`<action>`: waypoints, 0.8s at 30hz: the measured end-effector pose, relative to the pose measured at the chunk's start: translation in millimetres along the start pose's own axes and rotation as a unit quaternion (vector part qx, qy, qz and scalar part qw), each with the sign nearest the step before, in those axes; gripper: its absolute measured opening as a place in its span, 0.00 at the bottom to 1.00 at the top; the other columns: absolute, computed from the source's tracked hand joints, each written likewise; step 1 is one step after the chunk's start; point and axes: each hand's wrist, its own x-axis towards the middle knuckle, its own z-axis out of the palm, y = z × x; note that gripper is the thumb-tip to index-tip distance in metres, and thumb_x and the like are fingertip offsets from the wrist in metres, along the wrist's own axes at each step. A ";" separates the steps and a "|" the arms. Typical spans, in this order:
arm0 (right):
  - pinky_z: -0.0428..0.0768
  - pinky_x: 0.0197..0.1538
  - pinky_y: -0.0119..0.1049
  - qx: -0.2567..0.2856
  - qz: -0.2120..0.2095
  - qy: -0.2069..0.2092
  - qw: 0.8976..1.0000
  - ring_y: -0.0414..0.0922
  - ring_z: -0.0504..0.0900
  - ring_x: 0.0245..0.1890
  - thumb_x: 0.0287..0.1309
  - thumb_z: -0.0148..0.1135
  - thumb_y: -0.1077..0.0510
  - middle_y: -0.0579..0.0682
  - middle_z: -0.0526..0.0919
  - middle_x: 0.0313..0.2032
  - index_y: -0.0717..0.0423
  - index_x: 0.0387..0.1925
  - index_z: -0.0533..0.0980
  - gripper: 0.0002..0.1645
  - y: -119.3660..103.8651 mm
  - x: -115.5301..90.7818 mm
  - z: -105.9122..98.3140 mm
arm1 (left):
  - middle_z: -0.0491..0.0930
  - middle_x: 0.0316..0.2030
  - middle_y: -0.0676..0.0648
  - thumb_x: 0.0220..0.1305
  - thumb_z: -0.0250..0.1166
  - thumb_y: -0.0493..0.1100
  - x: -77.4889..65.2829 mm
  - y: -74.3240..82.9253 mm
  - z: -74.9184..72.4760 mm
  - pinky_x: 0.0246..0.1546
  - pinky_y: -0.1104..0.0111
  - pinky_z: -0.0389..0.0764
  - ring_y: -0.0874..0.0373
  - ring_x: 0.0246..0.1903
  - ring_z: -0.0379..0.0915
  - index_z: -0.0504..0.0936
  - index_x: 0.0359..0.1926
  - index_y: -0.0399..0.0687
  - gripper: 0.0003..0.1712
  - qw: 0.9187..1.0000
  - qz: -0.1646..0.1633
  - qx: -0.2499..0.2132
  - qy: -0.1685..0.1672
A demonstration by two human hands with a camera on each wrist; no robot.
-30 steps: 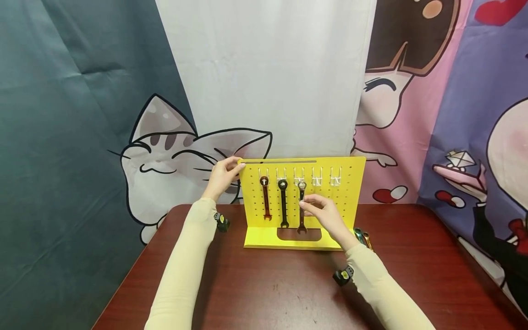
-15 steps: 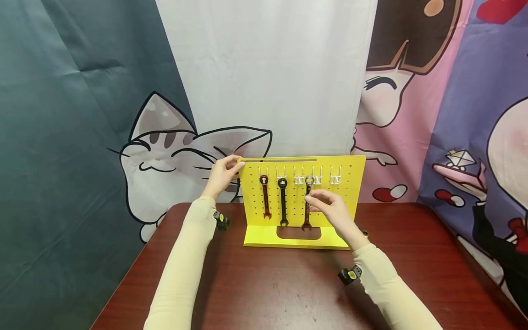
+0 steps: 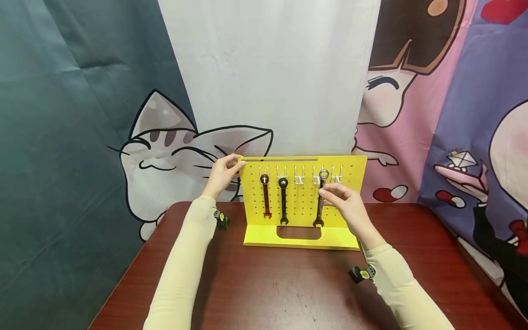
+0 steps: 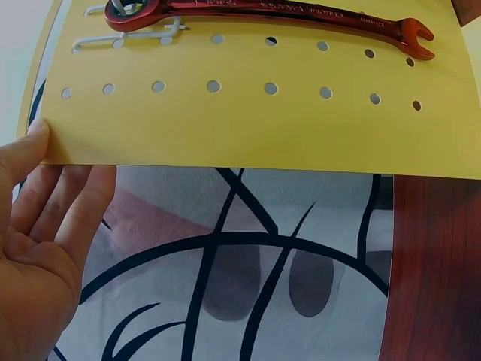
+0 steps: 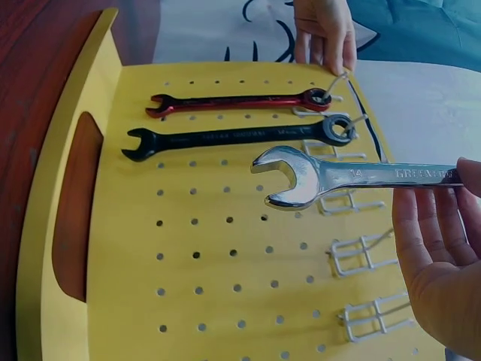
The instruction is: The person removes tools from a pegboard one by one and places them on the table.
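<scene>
My right hand (image 3: 348,204) pinches a silver combination wrench (image 5: 361,174) between thumb and fingers, holding it in front of the yellow pegboard (image 3: 255,236). Its ring end points up, overlapping the fourth hook in the head view, and its open jaw points down. At the board's top left corner, my left hand (image 3: 224,173) grips the edge, thumb in front and fingers behind. A red wrench (image 4: 293,13) hangs by its ring on the leftmost hook. Beside it hangs a black wrench (image 5: 233,138). White double hooks (image 3: 299,180) to the right bear nothing.
The pegboard's foot stands on a reddish-brown table (image 3: 264,284). Behind it hangs a printed cloth (image 3: 288,82) with cartoon figures. My right wrist covers most of the spot just right of the board.
My right hand has carried the silver wrench rightward and slightly up, from before the third hook to before the fourth. My left hand stays on the board's corner.
</scene>
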 end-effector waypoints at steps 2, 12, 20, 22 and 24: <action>0.87 0.48 0.34 0.006 -0.004 0.004 1.000 0.40 0.84 0.42 0.67 0.67 0.55 0.43 0.84 0.40 0.67 0.48 0.80 0.18 -2.6 -1.2 -3.3 | 0.85 0.45 0.41 0.70 0.66 0.50 0.0 -0.6 0.2 0.51 0.54 0.85 0.48 0.47 0.83 0.82 0.56 0.45 0.20 1.000 -0.001 -0.001 -0.001; 0.87 0.45 0.31 0.031 -0.031 0.037 0.998 0.39 0.83 0.41 0.67 0.67 0.58 0.42 0.84 0.41 0.61 0.45 0.83 0.10 -14.5 -4.1 -18.8 | 0.85 0.45 0.40 0.70 0.66 0.50 -0.8 2.1 -0.7 0.51 0.55 0.86 0.47 0.47 0.82 0.82 0.57 0.44 0.20 1.000 0.001 -0.005 -0.003; 0.86 0.43 0.29 0.074 -0.040 0.058 0.995 0.38 0.82 0.39 0.65 0.67 0.62 0.43 0.84 0.39 0.61 0.44 0.83 0.08 -18.8 -9.5 -35.7 | 0.86 0.44 0.43 0.71 0.66 0.50 -1.4 2.4 -0.4 0.51 0.56 0.86 0.50 0.46 0.83 0.81 0.58 0.45 0.20 1.000 0.006 0.009 -0.001; 0.86 0.43 0.28 0.080 -0.040 0.063 0.994 0.38 0.81 0.39 0.65 0.67 0.62 0.43 0.84 0.39 0.60 0.44 0.84 0.08 -19.9 -11.6 -40.6 | 0.86 0.44 0.43 0.71 0.66 0.50 -2.0 2.1 -0.2 0.51 0.56 0.85 0.50 0.46 0.83 0.82 0.58 0.46 0.20 1.000 0.005 0.005 -0.001; 0.86 0.43 0.28 0.086 -0.039 0.067 0.993 0.38 0.82 0.39 0.65 0.67 0.63 0.43 0.84 0.38 0.60 0.44 0.84 0.07 -20.3 -14.0 -45.8 | 0.86 0.44 0.42 0.71 0.66 0.50 -3.1 1.3 0.0 0.52 0.54 0.85 0.50 0.46 0.83 0.81 0.58 0.45 0.20 1.000 0.003 0.002 -0.002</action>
